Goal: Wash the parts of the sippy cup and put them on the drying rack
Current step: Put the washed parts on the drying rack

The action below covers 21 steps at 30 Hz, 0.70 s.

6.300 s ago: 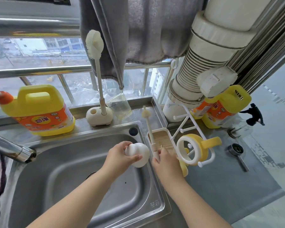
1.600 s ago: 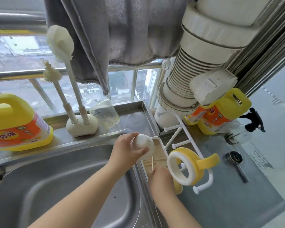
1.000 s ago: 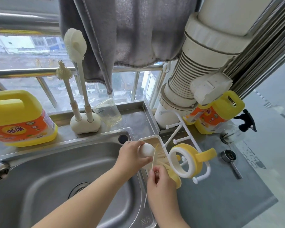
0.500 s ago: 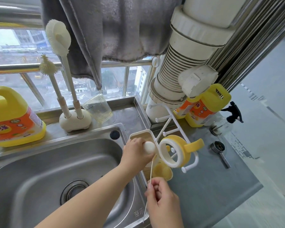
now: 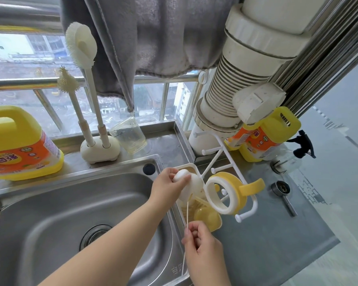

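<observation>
White spout (image 5: 191, 183) held by curled left hand (image 5: 167, 187) over sink's (image 5: 50, 213) right rim, beside drying rack (image 5: 225, 159). Thin straw (image 5: 187, 211) pinched by right hand (image 5: 201, 247).

Daylight enters through a barred window (image 5: 149, 100) behind a steel sink (image 5: 70, 213), a grey towel (image 5: 153, 38) hanging above, a ribbed white duct (image 5: 236, 79) beside a grey tabletop (image 5: 277, 234).

We see the sink (image 5: 70, 213) left of the drying rack (image 5: 225, 162), which stands on the surface (image 5: 277, 234). Behind the sink, a brush stand (image 5: 99, 149) sits between a detergent jug (image 5: 19, 145) and a measuring cup (image 5: 130, 135).
</observation>
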Tool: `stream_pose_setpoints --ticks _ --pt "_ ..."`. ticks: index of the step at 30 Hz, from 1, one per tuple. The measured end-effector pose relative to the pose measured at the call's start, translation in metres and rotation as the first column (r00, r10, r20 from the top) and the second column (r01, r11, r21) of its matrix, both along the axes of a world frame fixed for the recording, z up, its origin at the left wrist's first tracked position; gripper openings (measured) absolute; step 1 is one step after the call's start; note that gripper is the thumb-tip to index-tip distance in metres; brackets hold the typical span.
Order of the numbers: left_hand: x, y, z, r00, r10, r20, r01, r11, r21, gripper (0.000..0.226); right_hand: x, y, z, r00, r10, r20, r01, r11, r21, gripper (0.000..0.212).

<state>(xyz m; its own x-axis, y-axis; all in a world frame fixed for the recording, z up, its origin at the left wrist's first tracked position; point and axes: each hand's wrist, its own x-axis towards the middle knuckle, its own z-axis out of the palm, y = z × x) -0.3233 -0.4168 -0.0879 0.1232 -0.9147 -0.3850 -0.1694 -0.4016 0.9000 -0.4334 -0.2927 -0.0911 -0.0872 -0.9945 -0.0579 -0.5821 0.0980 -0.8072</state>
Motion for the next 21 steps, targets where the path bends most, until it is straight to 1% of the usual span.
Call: stream_pose_setpoints --ticks 2,4,6,8,10,14,16,18,21 --pt "-0.001 -0.005 0.001 0.985 -0.072 0.158 0.089 0.991 -0.097 0.043 0.000 0.002 -0.001 1.000 0.005 0.000 -0.005 1.000 0.017 0.041" --pt "-0.003 -0.007 0.001 0.923 -0.170 0.347 0.239 0.957 -0.167 0.048 0.002 0.002 0.001 1.000 -0.002 -0.009 0.002 1.000 -0.006 0.034" --pt "-0.005 -0.006 -0.001 0.825 -0.282 0.489 0.405 0.900 -0.164 0.051 0.004 0.002 0.003 1.000 -0.023 -0.010 0.022 0.999 -0.042 0.025" --pt "-0.008 -0.005 -0.006 0.743 -0.347 0.573 0.504 0.852 -0.138 0.052 0.004 0.002 0.005 1.000 -0.027 -0.001 0.027 0.998 -0.061 0.018" --pt "-0.009 -0.003 -0.011 0.723 -0.348 0.597 0.523 0.840 -0.144 0.055 0.004 0.001 0.007 1.000 -0.031 0.003 0.031 0.997 -0.070 0.015" --pt "-0.008 -0.004 -0.016 0.708 -0.356 0.610 0.535 0.834 -0.133 0.063 0.004 0.000 0.008 0.999 -0.029 -0.023 0.028 0.998 -0.054 0.024" --pt "-0.004 -0.004 -0.016 0.701 -0.370 0.609 0.525 0.847 -0.090 0.068 0.006 -0.001 0.009 0.999 -0.029 -0.036 0.028 0.999 -0.041 0.025" --pt "0.002 -0.005 -0.015 0.666 -0.409 0.623 0.538 0.842 -0.023 0.071 0.008 -0.003 0.009 0.999 -0.021 -0.033 0.020 1.000 -0.010 0.028" --pt "0.011 -0.005 -0.011 0.622 -0.477 0.621 0.567 0.821 0.063 0.067 0.013 -0.007 0.008 1.000 -0.029 0.007 0.029 0.998 0.059 0.032"
